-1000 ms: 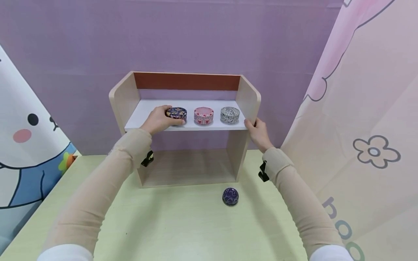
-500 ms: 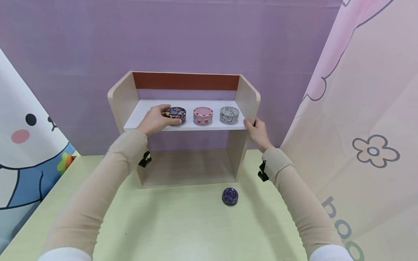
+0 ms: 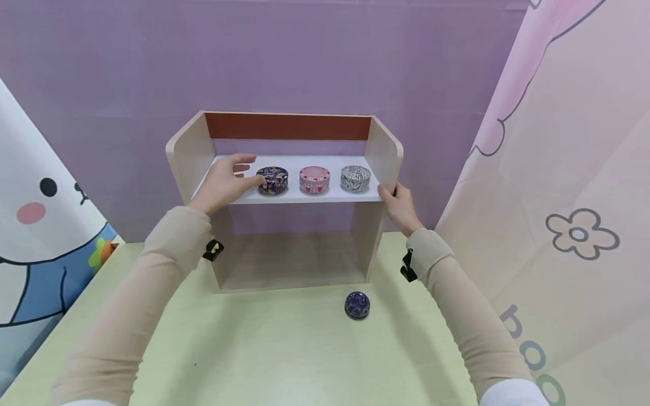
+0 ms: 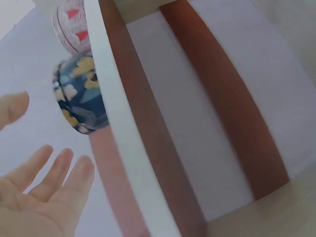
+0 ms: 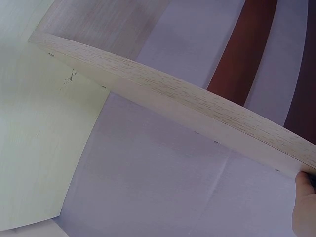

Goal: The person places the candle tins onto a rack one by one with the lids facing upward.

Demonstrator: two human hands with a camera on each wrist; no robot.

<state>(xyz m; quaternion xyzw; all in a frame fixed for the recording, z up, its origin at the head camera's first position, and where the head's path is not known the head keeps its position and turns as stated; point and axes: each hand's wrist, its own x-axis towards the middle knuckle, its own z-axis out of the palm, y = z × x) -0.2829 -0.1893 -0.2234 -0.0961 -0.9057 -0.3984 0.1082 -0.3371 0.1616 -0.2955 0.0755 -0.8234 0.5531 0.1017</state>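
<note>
Three round tins stand in a row on the white upper board (image 3: 223, 169) of a small wooden shelf unit (image 3: 189, 152): a dark blue patterned tin (image 3: 272, 180), a pink tin (image 3: 314, 179) and a silver tin (image 3: 355, 178). My left hand (image 3: 238, 175) hovers just left of the dark blue tin with its fingers spread, holding nothing. In the left wrist view the fingers (image 4: 54, 173) are apart from the dark blue tin (image 4: 79, 96), with the pink tin (image 4: 71, 22) beyond it. My right hand (image 3: 398, 204) grips the front edge of the unit's right side panel (image 5: 187, 106).
A small purple domed tin (image 3: 358, 305) lies on the pale green table (image 3: 284, 355) in front of the unit's right foot. The lower compartment (image 3: 291, 259) holds nothing. A purple backdrop is behind, and printed cloth panels stand at both sides.
My left hand has let go of the dark blue tin and drawn back to the left with fingers spread. The tin stays on the board. The right hand has kept its hold.
</note>
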